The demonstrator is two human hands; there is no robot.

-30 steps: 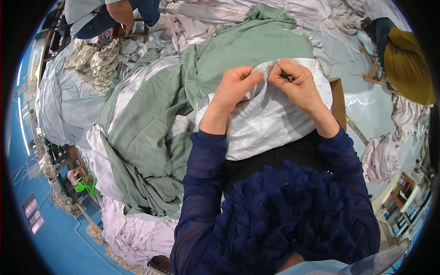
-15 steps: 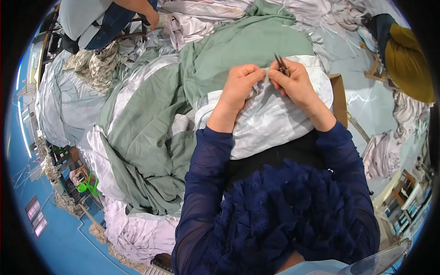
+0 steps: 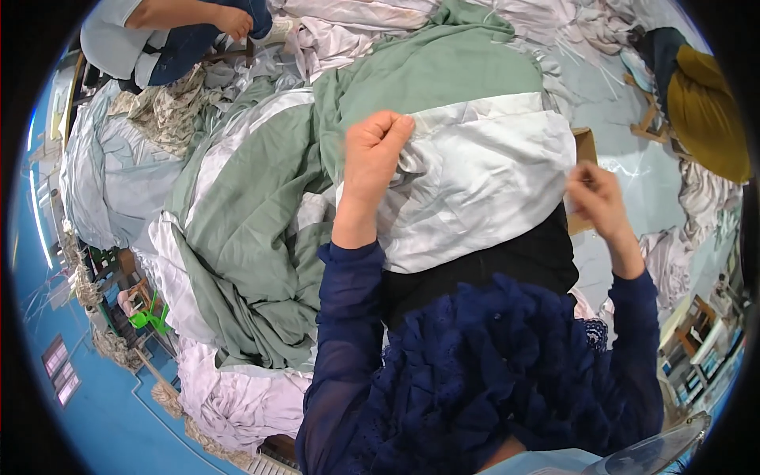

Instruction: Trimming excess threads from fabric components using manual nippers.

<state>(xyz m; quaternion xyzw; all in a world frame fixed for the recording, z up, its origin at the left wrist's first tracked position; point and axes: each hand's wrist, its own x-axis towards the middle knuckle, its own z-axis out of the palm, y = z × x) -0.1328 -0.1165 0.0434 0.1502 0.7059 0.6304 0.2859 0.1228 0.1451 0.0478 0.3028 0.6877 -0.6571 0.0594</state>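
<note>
Green-and-white cloth point(image 3: 475, 190), spread over the lap point(image 3: 507, 263), its green part lying farther off. The left hand point(image 3: 374, 158) pinches it between thumb and forefinger near the seam point(image 3: 483, 102). The right hand point(image 3: 599, 202), blurred, fingers curled, is just beside the cloth's right edge, near a cardboard box point(image 3: 585, 148); whether it grasps anything cannot be told. Pale floor point(image 3: 645, 182) opens rightward.

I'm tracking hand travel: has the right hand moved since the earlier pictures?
Yes: the right hand has moved right and somewhat down, from over the white fabric, left of the cardboard box, to overlapping that box in view.
</note>
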